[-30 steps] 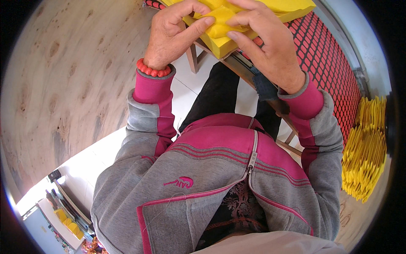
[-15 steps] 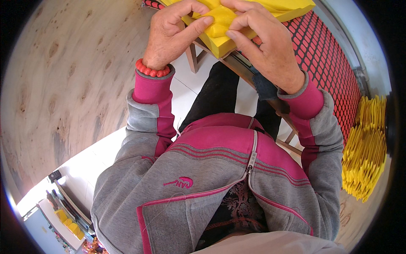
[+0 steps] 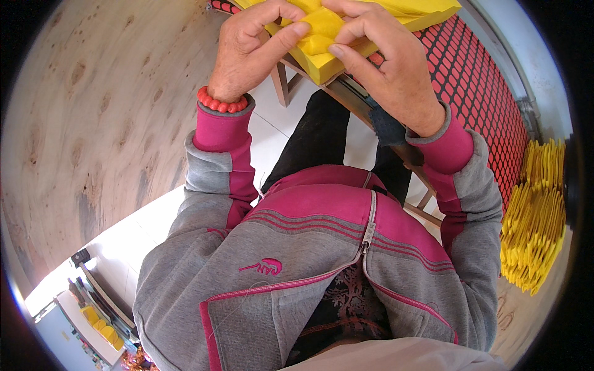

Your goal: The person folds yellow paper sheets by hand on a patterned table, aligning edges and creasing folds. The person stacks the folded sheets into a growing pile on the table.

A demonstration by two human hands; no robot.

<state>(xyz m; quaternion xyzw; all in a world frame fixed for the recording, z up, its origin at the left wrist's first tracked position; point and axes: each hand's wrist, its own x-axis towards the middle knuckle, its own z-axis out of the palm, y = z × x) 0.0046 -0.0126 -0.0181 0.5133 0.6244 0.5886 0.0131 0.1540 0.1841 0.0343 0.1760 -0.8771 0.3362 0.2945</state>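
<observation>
At the top of the view, both of my hands pinch a folded yellow sheet (image 3: 324,26); whether it is paper or thin cloth I cannot tell. My left hand (image 3: 242,52) is closed, its thumb pressing on the fold and its fingers curled behind. From the other side my right hand (image 3: 396,65) grips the same piece between thumb and bent fingers. Beneath the fold lies a stack of yellow sheets (image 3: 319,67), one corner pointing toward me. The upper edge of the picture cuts off the far part of the stack and some fingertips.
A red-and-black patterned cover (image 3: 470,68) spreads under and right of the stack, over a wooden-framed table or bench. Several folded yellow pieces (image 3: 533,229) are piled at the far right. A wooden board surface (image 3: 105,111) fills the left. A wooden leg (image 3: 281,85) stands below my left hand.
The folded yellow sheet has shifted slightly between my fingers, with my right thumb a touch further left. My arms and the stack keep their places.
</observation>
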